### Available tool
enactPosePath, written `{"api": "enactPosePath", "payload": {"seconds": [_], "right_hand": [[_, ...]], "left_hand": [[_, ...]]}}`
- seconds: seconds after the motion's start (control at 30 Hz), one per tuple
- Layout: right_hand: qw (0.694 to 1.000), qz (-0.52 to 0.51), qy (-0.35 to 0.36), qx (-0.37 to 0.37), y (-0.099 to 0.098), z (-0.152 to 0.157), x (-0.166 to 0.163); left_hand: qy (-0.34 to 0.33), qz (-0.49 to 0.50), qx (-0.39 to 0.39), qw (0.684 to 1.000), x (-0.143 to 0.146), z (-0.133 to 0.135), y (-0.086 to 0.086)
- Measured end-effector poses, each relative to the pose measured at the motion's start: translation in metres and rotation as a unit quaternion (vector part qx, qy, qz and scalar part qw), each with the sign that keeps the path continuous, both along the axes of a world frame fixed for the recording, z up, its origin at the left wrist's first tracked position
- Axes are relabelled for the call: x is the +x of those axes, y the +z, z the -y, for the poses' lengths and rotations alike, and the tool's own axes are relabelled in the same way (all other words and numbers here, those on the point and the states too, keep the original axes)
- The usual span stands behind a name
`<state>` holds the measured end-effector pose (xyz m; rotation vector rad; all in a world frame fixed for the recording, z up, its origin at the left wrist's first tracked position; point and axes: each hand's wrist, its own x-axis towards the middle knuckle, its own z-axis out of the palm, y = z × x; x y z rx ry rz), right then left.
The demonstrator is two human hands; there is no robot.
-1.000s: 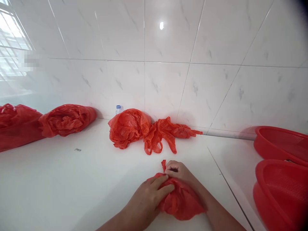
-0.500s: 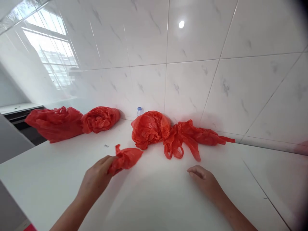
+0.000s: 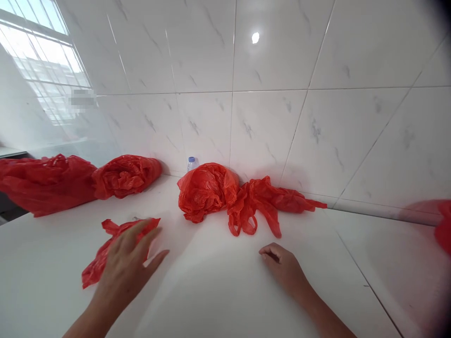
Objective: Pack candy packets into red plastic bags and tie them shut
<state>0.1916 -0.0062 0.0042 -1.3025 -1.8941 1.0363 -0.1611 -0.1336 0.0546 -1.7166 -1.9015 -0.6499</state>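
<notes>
- Since 0.5 s ago, the small red bag (image 3: 100, 256) was carried more to the left and let go; it is now lying flat on the counter (image 3: 218, 295), no longer lifted.
- L. hand (image 3: 123, 265): fingers are spread and released, nothing is gripped. It is placed over the right part of the small red bag; whether skin touches plastic cannot be told (motion blur).
- R. hand (image 3: 283, 267): rested on the counter, fingers loosely curled in, nothing is held. It is well apart from the small red bag.
- Beyond the hands, near the tiled wall (image 3: 268, 117): a crumpled red bag (image 3: 206, 190) is seen, w/ a loose red bag (image 3: 262, 202) touching it on the right.
- A bottle (image 3: 191, 163) w/ blue cap is placed behind the crumpled red bag, at the wall.
- Further left, a rolled red bag (image 3: 127, 176) and a large red bag (image 3: 42, 185) are laid touching each other.
</notes>
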Motion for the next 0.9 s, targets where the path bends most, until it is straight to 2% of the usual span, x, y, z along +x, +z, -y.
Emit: {"api": "enactPosePath", "payload": {"seconds": [0.07,0.17,0.23,0.3,0.4,0.47,0.53,0.6,0.7,0.83,0.9], "right_hand": [[1.0,0.01,-0.01,0.008,0.001,0.0,-0.002],[1.0,0.01,-0.007,0.023,0.001,-0.001,-0.004],[0.999,0.01,0.003,0.03,-0.001,-0.001,-0.004],[0.999,0.014,0.004,0.052,-0.005,-0.002,-0.003],[0.985,0.045,-0.052,0.161,-0.012,-0.006,-0.002],[0.959,0.084,-0.106,0.25,-0.015,-0.013,0.0],[0.939,0.127,-0.126,0.294,-0.018,-0.024,0.003],[0.94,0.161,-0.117,0.278,-0.02,-0.035,0.005],[0.959,0.162,-0.103,0.209,-0.02,-0.045,0.005],[0.985,0.052,-0.094,0.136,-0.009,-0.037,0.001],[0.989,-0.002,-0.113,0.1,0.0,-0.03,0.0]], "left_hand": [[-0.115,0.009,-0.033,0.993,0.022,-0.014,-0.002],[-0.236,0.042,-0.14,0.961,0.056,-0.044,-0.008],[-0.288,0.054,-0.174,0.94,0.078,-0.067,-0.015],[-0.317,0.054,-0.171,0.931,0.1,-0.091,-0.021],[-0.333,0.041,-0.139,0.932,0.128,-0.125,-0.031],[-0.325,0.043,-0.125,0.936,0.141,-0.144,-0.037],[-0.303,0.064,-0.124,0.943,0.147,-0.159,-0.044],[-0.283,0.096,-0.131,0.945,0.146,-0.169,-0.05],[-0.267,0.127,-0.146,0.944,0.141,-0.175,-0.056],[-0.25,0.14,-0.156,0.945,0.138,-0.178,-0.06],[-0.242,0.15,-0.163,0.945,0.138,-0.18,-0.062]]}}
